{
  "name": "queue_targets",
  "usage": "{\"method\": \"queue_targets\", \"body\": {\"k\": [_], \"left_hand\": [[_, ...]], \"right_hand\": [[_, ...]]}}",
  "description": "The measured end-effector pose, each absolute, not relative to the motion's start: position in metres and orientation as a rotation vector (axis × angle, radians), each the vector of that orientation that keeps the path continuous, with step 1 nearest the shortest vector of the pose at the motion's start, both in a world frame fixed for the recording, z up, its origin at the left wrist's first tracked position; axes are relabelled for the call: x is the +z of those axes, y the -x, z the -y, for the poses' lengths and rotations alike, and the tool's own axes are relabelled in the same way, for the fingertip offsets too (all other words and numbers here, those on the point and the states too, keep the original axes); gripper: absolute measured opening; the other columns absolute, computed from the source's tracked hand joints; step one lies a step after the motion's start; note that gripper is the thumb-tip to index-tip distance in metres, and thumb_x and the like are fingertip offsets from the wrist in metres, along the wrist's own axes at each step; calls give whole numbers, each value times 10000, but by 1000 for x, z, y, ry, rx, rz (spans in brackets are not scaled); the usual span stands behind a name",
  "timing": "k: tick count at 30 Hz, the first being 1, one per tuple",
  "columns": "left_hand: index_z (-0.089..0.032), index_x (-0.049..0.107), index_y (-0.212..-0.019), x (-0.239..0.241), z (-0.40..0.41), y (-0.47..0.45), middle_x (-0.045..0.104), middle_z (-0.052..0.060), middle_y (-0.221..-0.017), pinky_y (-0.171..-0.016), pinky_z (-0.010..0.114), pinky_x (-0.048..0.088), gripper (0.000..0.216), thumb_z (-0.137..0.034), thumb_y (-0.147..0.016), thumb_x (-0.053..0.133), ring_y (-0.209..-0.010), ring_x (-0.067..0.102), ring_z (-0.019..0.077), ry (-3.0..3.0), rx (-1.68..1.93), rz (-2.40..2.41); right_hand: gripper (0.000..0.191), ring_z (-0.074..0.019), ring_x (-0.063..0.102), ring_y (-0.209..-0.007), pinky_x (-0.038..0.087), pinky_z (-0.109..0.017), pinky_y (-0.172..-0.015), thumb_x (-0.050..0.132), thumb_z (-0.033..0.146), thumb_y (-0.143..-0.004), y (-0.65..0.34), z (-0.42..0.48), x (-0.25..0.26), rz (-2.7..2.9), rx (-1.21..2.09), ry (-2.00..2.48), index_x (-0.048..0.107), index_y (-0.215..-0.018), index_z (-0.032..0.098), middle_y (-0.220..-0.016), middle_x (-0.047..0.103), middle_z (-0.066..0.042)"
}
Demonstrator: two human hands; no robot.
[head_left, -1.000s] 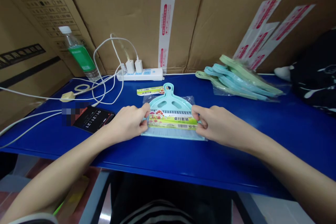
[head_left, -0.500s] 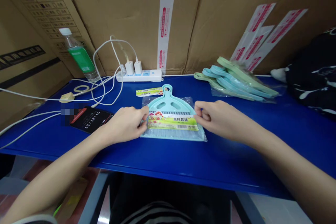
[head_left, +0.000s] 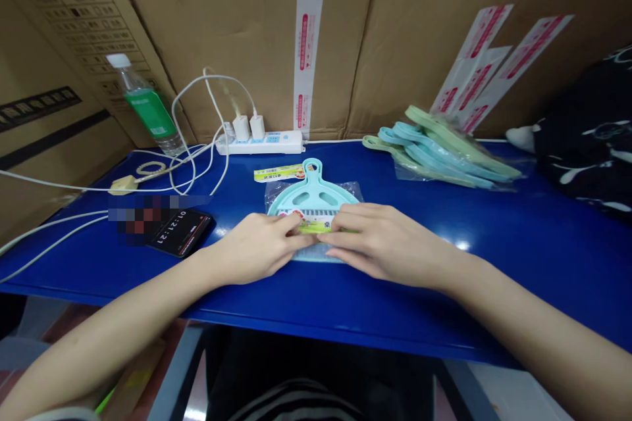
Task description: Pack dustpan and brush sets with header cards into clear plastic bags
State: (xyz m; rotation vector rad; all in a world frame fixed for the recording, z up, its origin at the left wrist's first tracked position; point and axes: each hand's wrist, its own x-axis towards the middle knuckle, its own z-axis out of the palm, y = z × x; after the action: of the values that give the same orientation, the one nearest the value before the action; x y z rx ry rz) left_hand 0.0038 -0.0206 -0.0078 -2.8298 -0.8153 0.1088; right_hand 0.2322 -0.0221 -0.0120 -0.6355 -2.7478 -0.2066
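Note:
A light-blue dustpan (head_left: 312, 184) in a clear plastic bag lies flat before me, handle pointing away. Across it runs a printed paper label (head_left: 316, 226), with grey bristles of a brush (head_left: 316, 252) showing through the plastic below. My left hand (head_left: 254, 247) rests over the label's left part, fingers stretched towards the middle. From the other side my right hand (head_left: 390, 243) reaches in, its fingers extended and lying on the label. The fingertips of both hands nearly meet and cover much of the label. Another label strip (head_left: 278, 173) lies by the handle.
Several bagged green and blue dustpans (head_left: 434, 148) are piled at the back right. A power strip (head_left: 261, 143) with white cables, a bottle (head_left: 148, 108) and a phone (head_left: 182, 231) are on the left. Cardboard (head_left: 237, 26) walls the blue table (head_left: 395, 316); dark patterned cloth (head_left: 587, 138) is at right.
Both hands have moved inward from the dustpan's side edges onto the label at its middle. Their curled fingers have straightened out. The dustpan stays about where it was.

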Motion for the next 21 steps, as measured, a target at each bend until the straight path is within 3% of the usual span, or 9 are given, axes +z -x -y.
{"method": "queue_targets", "body": {"k": [5, 15, 21], "left_hand": [[-273, 523, -1292, -5, 20, -7, 606, 47, -1028, -644, 260, 506, 425, -153, -896, 422, -727, 630, 147, 2837, 203, 877], [-301, 607, -1221, 3, 20, -1, 682, 27, -1123, -730, 297, 515, 458, -119, -832, 445, -879, 674, 192, 2899, 198, 1034], [-320, 686, -1120, 16, 15, 10, 722, -3, -959, -635, 246, 462, 455, -113, -817, 418, -755, 664, 156, 2961, 194, 1168]], "right_hand": [[345, -163, 509, -683, 403, -283, -640, 367, 239, -974, -232, 21, -16, 2787, -168, 707, 700, -945, 155, -750, 612, -57], [311, -181, 482, -695, 390, -309, -648, 451, 209, -909, -243, 21, 2, 2890, -36, 829, 737, -786, 196, -668, 567, -45], [294, -192, 525, -741, 391, -298, -624, 465, 250, -884, -260, 18, 12, 2899, 312, 996, 756, -924, 252, -708, 640, -47]]}}
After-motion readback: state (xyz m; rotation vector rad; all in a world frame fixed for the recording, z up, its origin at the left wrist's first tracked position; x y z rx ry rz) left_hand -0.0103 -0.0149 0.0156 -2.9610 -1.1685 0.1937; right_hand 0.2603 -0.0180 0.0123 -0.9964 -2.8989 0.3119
